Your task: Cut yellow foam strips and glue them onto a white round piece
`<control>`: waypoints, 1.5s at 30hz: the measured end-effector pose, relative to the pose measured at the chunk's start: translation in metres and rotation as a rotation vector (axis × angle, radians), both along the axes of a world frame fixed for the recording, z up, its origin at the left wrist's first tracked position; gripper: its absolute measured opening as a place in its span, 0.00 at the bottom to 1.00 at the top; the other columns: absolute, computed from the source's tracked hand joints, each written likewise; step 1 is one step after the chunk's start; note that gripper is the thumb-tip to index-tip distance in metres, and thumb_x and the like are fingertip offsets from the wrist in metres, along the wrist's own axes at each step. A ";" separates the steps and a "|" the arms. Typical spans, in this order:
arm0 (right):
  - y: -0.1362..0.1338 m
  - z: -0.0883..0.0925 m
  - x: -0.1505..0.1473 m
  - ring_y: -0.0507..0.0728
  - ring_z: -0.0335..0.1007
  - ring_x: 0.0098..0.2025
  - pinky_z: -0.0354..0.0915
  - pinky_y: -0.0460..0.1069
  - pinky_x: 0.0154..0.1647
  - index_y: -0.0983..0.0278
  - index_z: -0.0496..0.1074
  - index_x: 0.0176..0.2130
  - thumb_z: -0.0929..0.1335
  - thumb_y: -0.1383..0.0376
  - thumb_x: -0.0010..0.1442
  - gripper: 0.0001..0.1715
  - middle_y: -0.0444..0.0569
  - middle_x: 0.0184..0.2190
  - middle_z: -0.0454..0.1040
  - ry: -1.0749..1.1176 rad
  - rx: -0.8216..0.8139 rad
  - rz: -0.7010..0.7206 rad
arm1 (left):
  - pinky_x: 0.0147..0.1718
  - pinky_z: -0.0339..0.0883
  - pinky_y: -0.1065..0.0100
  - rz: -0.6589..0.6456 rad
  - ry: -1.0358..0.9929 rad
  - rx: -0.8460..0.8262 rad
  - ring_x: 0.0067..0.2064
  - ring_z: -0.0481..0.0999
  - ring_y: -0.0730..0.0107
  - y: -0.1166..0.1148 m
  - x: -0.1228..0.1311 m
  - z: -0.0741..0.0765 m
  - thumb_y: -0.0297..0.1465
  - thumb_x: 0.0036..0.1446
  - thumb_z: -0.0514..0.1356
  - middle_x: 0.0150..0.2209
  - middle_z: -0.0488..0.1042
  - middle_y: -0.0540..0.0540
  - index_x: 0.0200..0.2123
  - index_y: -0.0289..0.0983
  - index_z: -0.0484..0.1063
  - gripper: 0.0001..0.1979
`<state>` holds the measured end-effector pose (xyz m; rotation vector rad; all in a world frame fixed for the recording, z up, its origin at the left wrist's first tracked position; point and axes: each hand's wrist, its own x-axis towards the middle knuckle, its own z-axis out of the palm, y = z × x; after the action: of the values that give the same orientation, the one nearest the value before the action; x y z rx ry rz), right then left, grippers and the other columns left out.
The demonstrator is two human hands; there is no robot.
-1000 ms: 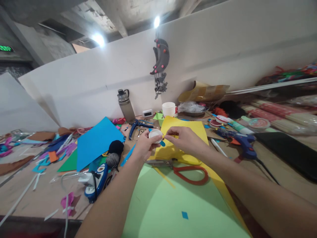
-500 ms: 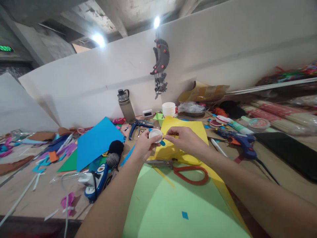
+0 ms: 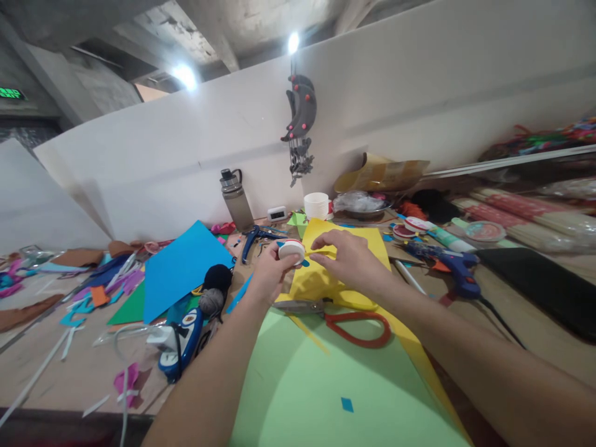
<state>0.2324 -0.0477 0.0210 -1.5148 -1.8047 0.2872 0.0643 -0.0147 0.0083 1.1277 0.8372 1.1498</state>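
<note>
My left hand (image 3: 270,273) pinches a small round white piece with a red edge (image 3: 289,249), which looks like a cut-down paper cup. Small blue tabs stick out at its upper left and lower right. Just right of it is my right hand (image 3: 347,254), thumb and index finger apart. A thin yellow strip (image 3: 321,252) shows between those fingertips; whether they touch it is unclear. Beneath the hands lie yellow paper (image 3: 367,242) and scissors with an orange handle (image 3: 361,329), on light green paper (image 3: 316,391).
A blue glue gun (image 3: 459,267) and a black phone-like slab (image 3: 544,288) lie on the right. To the left are blue paper (image 3: 184,267), yarn balls (image 3: 213,298) and a blue power strip (image 3: 184,347). A bottle (image 3: 238,202) and stacked paper cups (image 3: 316,205) stand behind.
My right thumb and index finger have parted from a pinch beside the round piece. In my left hand the piece has tilted, so its red edge now shows.
</note>
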 end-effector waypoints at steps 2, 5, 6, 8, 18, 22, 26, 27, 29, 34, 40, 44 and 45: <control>-0.001 0.000 -0.001 0.62 0.65 0.48 0.54 0.55 0.46 0.59 0.74 0.39 0.70 0.61 0.54 0.10 0.49 0.43 0.74 -0.028 0.099 -0.055 | 0.34 0.68 0.71 0.026 -0.023 0.027 0.35 0.73 0.73 0.002 -0.002 -0.001 0.26 0.37 0.70 0.34 0.74 0.48 0.35 0.34 0.71 0.19; -0.002 -0.001 -0.002 0.64 0.62 0.49 0.53 0.55 0.44 0.58 0.72 0.44 0.72 0.62 0.52 0.17 0.51 0.47 0.71 -0.046 0.253 -0.133 | 0.35 0.67 0.70 0.062 -0.065 0.038 0.35 0.73 0.73 0.006 -0.004 -0.004 0.26 0.36 0.70 0.33 0.75 0.49 0.35 0.34 0.72 0.19; -0.002 -0.001 -0.002 0.64 0.61 0.49 0.53 0.55 0.44 0.58 0.72 0.44 0.72 0.63 0.52 0.18 0.51 0.48 0.71 -0.053 0.286 -0.141 | 0.35 0.67 0.70 0.060 -0.073 0.035 0.36 0.74 0.72 0.007 -0.005 -0.005 0.26 0.36 0.71 0.34 0.75 0.49 0.35 0.34 0.72 0.19; -0.002 -0.002 -0.003 0.64 0.60 0.48 0.52 0.55 0.43 0.58 0.72 0.44 0.72 0.62 0.52 0.18 0.50 0.47 0.72 -0.073 0.309 -0.123 | 0.36 0.67 0.70 0.045 -0.086 0.018 0.36 0.74 0.72 0.009 -0.006 -0.007 0.27 0.36 0.71 0.34 0.75 0.49 0.35 0.35 0.72 0.19; 0.000 -0.006 -0.003 0.61 0.63 0.44 0.45 0.56 0.44 0.58 0.75 0.33 0.68 0.58 0.59 0.08 0.46 0.38 0.76 -0.116 0.251 -0.064 | 0.32 0.66 0.71 -0.057 -0.028 0.045 0.34 0.73 0.74 0.003 -0.006 -0.005 0.30 0.39 0.71 0.36 0.74 0.49 0.37 0.36 0.70 0.20; -0.001 -0.004 -0.003 0.60 0.64 0.42 0.44 0.55 0.43 0.58 0.75 0.31 0.69 0.60 0.58 0.06 0.45 0.36 0.77 -0.104 0.252 -0.038 | 0.31 0.67 0.71 -0.062 0.022 0.082 0.32 0.72 0.74 -0.001 -0.003 -0.001 0.30 0.38 0.71 0.35 0.73 0.48 0.37 0.35 0.69 0.21; -0.002 -0.004 -0.003 0.58 0.65 0.41 0.44 0.55 0.41 0.59 0.75 0.29 0.68 0.62 0.58 0.07 0.43 0.34 0.77 -0.098 0.261 -0.026 | 0.29 0.66 0.72 -0.028 0.073 0.132 0.31 0.71 0.74 -0.002 -0.001 -0.001 0.30 0.37 0.71 0.33 0.73 0.48 0.36 0.35 0.68 0.22; -0.002 -0.004 -0.003 0.58 0.65 0.41 0.44 0.54 0.41 0.59 0.75 0.28 0.68 0.62 0.57 0.07 0.43 0.34 0.77 -0.098 0.262 -0.021 | 0.29 0.66 0.72 -0.019 0.087 0.146 0.31 0.71 0.74 -0.001 -0.001 -0.003 0.30 0.37 0.71 0.33 0.72 0.49 0.36 0.35 0.68 0.22; -0.002 -0.004 -0.004 0.58 0.65 0.41 0.44 0.54 0.41 0.58 0.75 0.29 0.69 0.63 0.57 0.05 0.43 0.34 0.78 -0.098 0.263 -0.010 | 0.29 0.66 0.72 0.002 0.119 0.173 0.31 0.71 0.74 0.000 -0.002 -0.005 0.31 0.37 0.71 0.32 0.72 0.49 0.36 0.36 0.68 0.22; -0.001 -0.005 -0.005 0.58 0.65 0.41 0.44 0.55 0.42 0.58 0.75 0.29 0.69 0.64 0.56 0.04 0.42 0.34 0.77 -0.079 0.266 0.018 | 0.30 0.66 0.72 0.049 0.217 0.284 0.31 0.71 0.73 0.003 -0.003 -0.008 0.32 0.38 0.70 0.32 0.73 0.49 0.36 0.36 0.68 0.20; -0.002 -0.005 -0.006 0.60 0.65 0.43 0.46 0.56 0.44 0.57 0.75 0.31 0.70 0.64 0.55 0.01 0.44 0.36 0.77 -0.088 0.271 0.003 | 0.32 0.64 0.72 0.030 0.341 0.384 0.33 0.71 0.73 0.001 -0.006 -0.001 0.35 0.41 0.69 0.33 0.73 0.50 0.36 0.37 0.68 0.19; -0.005 0.001 -0.005 0.66 0.61 0.49 0.50 0.57 0.44 0.58 0.74 0.41 0.72 0.62 0.52 0.14 0.51 0.46 0.72 -0.096 0.310 -0.115 | 0.36 0.66 0.68 0.115 0.500 0.574 0.37 0.73 0.68 0.002 -0.010 0.002 0.36 0.45 0.67 0.35 0.74 0.47 0.35 0.38 0.68 0.16; -0.005 0.002 -0.004 0.66 0.60 0.49 0.52 0.56 0.43 0.59 0.73 0.42 0.72 0.62 0.51 0.15 0.53 0.46 0.71 -0.074 0.321 -0.141 | 0.37 0.66 0.67 0.160 0.545 0.642 0.38 0.74 0.67 0.003 -0.011 0.002 0.36 0.46 0.67 0.35 0.74 0.47 0.36 0.39 0.68 0.15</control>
<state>0.2284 -0.0530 0.0230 -1.4272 -1.6949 -0.1242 0.0537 -0.0119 0.0100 1.9931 1.0113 1.3073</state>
